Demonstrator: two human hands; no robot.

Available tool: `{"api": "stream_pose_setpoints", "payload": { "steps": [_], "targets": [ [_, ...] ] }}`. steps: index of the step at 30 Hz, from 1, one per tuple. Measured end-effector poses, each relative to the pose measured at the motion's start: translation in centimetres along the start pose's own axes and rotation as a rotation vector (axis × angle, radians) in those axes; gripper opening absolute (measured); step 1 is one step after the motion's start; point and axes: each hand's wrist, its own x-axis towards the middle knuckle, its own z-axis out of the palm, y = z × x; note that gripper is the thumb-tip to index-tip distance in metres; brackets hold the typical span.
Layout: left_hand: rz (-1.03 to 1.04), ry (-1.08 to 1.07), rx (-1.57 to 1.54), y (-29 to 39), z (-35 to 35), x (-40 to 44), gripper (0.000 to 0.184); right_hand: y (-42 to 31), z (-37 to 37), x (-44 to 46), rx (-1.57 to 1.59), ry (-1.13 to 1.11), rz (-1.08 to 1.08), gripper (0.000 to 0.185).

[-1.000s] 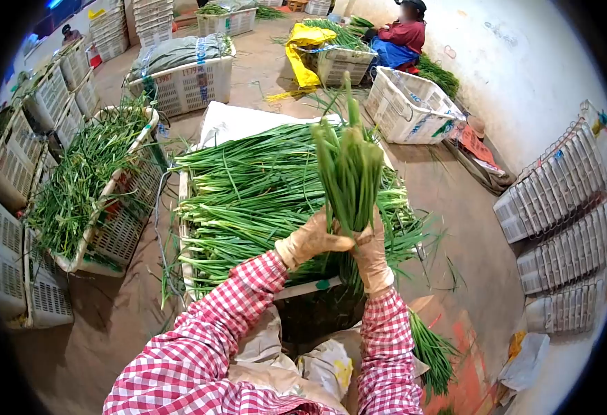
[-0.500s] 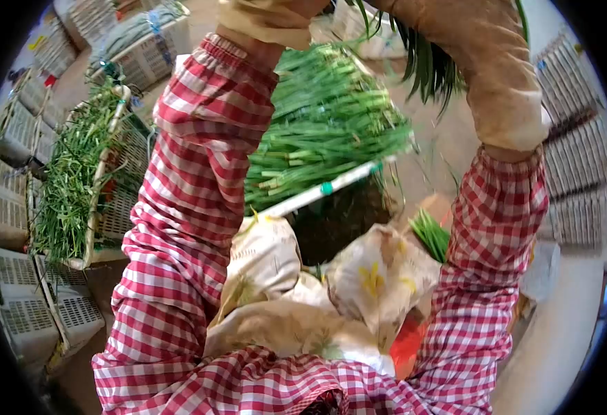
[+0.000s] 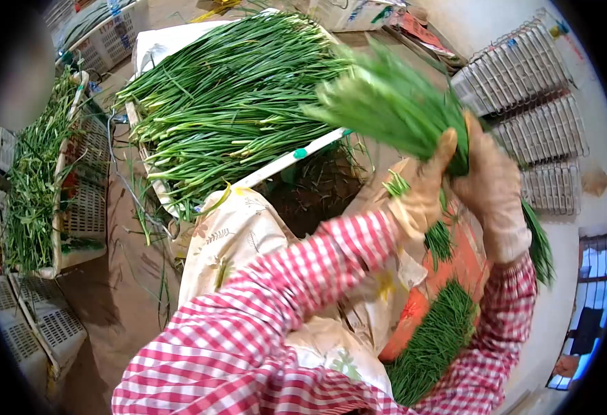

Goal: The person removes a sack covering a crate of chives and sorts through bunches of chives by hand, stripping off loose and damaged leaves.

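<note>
A bunch of green chives (image 3: 393, 104) is held up at the right of centre, its leafy end blurred and pointing up and left. My left hand (image 3: 419, 194), in a tan glove, is closed on its near side with the thumb up. My right hand (image 3: 489, 190), gloved too, wraps the bunch from the other side, slightly blurred. Strands also hang below both hands. Left of them, a thick layer of loose chives (image 3: 248, 97) lies across a white crate (image 3: 291, 160). Below my right forearm, more chives (image 3: 435, 339) lie beside my lap by an orange-red sheet (image 3: 466, 242).
At the left, a white basket (image 3: 86, 207) holds tangled green trimmings (image 3: 30, 173). More plastic crates (image 3: 48, 325) stand at the lower left. Stacked racks or crates (image 3: 525, 76) line the right wall. A patterned cloth (image 3: 227, 228) covers my lap.
Both hands have come down from the top edge to the right of centre, closing together on the bunch. The view has shifted, showing more of the crate and the chives beside my lap.
</note>
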Motion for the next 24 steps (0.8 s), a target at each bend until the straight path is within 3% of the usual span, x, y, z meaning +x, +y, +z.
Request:
{"api": "stream_pose_setpoints", "payload": {
  "steps": [1, 2, 3, 5, 6, 7, 8, 10, 12, 14, 15, 16, 17, 18, 20, 22, 23, 24],
  "targets": [
    [-0.162, 0.041, -0.315, -1.7, -0.3, -0.6, 0.077, 1.7, 1.6, -0.4, -0.076, 0.008, -0.117, 0.074],
    [-0.258, 0.178, -0.448, -3.2, -0.5, -1.5, 0.074, 3.3, 3.6, -0.6, -0.151, 0.01, -0.235, 0.076],
    [-0.292, 0.174, -0.537, -4.3, -1.4, -2.4, 0.071, 2.9, 4.4, -0.8, -0.154, -0.008, -0.25, 0.076],
    [-0.346, 0.244, -0.693, -6.0, -3.5, -3.9, 0.069, 2.0, 6.0, -1.2, -0.375, -0.453, -0.14, 0.082],
    [-0.365, 0.318, -0.759, -6.6, -4.4, -4.5, 0.069, 2.1, 7.6, -1.3, -0.429, -0.454, -0.233, 0.086],
    [-0.4, 0.383, -0.884, -7.3, -5.8, -5.1, 0.07, 1.1, 8.6, -0.8, -0.463, -0.527, -0.269, 0.072],
    [-0.345, 0.424, -0.741, -7.9, -7.1, -5.3, 0.073, 0.2, 9.6, -0.3, -0.495, -0.594, -0.303, 0.059],
    [-0.263, 0.501, -0.569, -6.0, -7.9, -5.6, 0.079, -0.3, 12.8, 0.7, -0.466, -0.459, -0.468, 0.04],
    [-0.321, 0.436, -0.757, -5.3, -10.4, -5.5, 0.088, -2.7, 14.0, 2.4, -0.496, -0.546, -0.554, 0.03],
    [-0.289, 0.47, -0.716, -6.3, -14.7, -5.5, 0.094, -4.8, 16.1, 4.1, -0.539, -0.598, -0.656, 0.031],
    [-0.276, 0.44, -0.621, -5.1, -15.3, -5.6, 0.104, -6.7, 16.7, 5.2, -0.583, -0.756, -0.692, 0.035],
    [-0.327, 0.555, -0.703, -5.2, -18.0, -6.0, 0.115, -8.8, 17.2, 6.5, -0.632, -0.913, -0.724, 0.039],
    [-0.252, 0.559, -0.583, -4.3, -19.5, -6.5, 0.124, -10.4, 19.6, 7.9, -0.577, -1.039, -0.692, 0.043],
    [-0.271, 0.944, -0.621, -1.5, -18.3, -6.1, 0.128, -11.8, 23.4, 8.9, -0.518, -1.162, -0.649, 0.048],
    [-0.188, 0.995, -0.655, -1.8, -25.8, -7.6, 0.129, -13.6, 28.3, 9.2, -0.396, -1.306, -0.721, 0.041],
    [-0.174, 1.102, -0.599, -1.9, -30.9, -9.4, 0.122, -13.6, 37.9, 7.2, -0.21, -1.147, -0.533, 0.047],
    [-0.181, 1.116, -0.596, -1.3, -30.5, -8.9, 0.122, -13.7, 39.0, 6.4, -0.192, -1.084, -0.538, 0.035],
    [-0.26, 1.069, -0.509, -1.4, -30.1, -8.9, 0.117, -14.1, 36.9, 6.2, -0.181, -1.174, -0.462, 0.026]
  ]
}}
